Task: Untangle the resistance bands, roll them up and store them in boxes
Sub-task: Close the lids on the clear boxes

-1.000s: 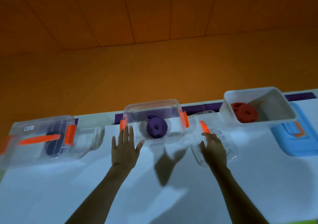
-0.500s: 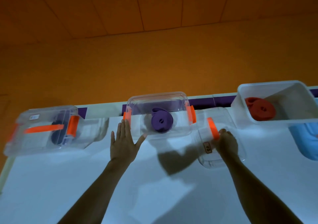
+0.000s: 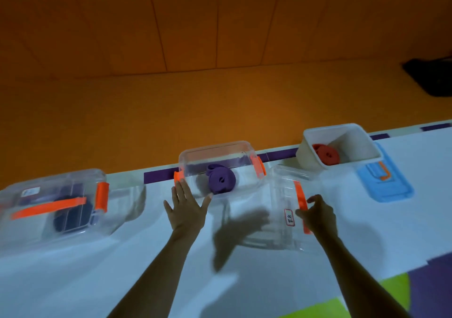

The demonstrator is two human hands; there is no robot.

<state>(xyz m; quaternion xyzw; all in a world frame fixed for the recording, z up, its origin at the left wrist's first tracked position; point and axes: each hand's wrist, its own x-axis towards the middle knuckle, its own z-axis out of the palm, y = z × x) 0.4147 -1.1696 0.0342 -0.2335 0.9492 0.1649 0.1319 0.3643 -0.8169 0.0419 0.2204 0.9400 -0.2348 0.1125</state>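
Fingers of right hand hold clear lid | label illegible

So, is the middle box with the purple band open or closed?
Open: the box has no lid on; the right hand holds a clear lid beside it.

The closed box at the left runs off the picture's edge, and the dark band inside shows only as a blur through the plastic. The writing on the label of the loose lid is too small to read. A dark thing on the floor is cut off at the right.
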